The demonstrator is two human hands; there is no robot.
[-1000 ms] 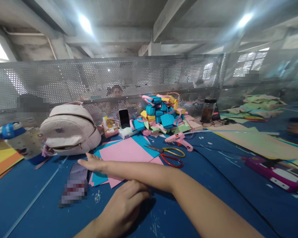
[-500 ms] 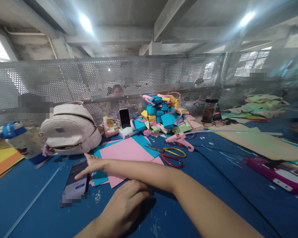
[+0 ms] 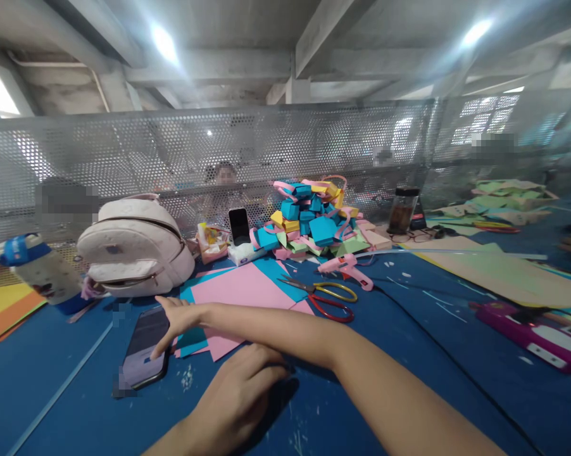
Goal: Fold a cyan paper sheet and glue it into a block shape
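Observation:
Reaching across to the left, my right hand (image 3: 174, 321) is open, its fingers spread and the thumb on the lower screen of a smartphone (image 3: 140, 348). The phone lies flat on the blue table, its screen lit. Below the right forearm my left hand (image 3: 247, 386) rests on the table with its fingers curled in; nothing shows in it. Beyond the right forearm lie pink and blue paper sheets (image 3: 242, 285), partly covered by the arm. Scissors (image 3: 318, 294) with one red and one yellow handle rest at the sheets' right edge, beside a pink glue gun (image 3: 346, 269).
A white backpack (image 3: 133, 253) and a tilted bottle (image 3: 43, 272) stand at the left. Folded paper pieces (image 3: 309, 218) are heaped at the back, beside a standing phone (image 3: 239, 226). A lidded jar (image 3: 403, 212) and a magenta power strip (image 3: 532, 335) are at the right.
My right thumb has moved slightly down and to the right on the phone screen, and the picture on the screen differs. My left hand has stayed in place.

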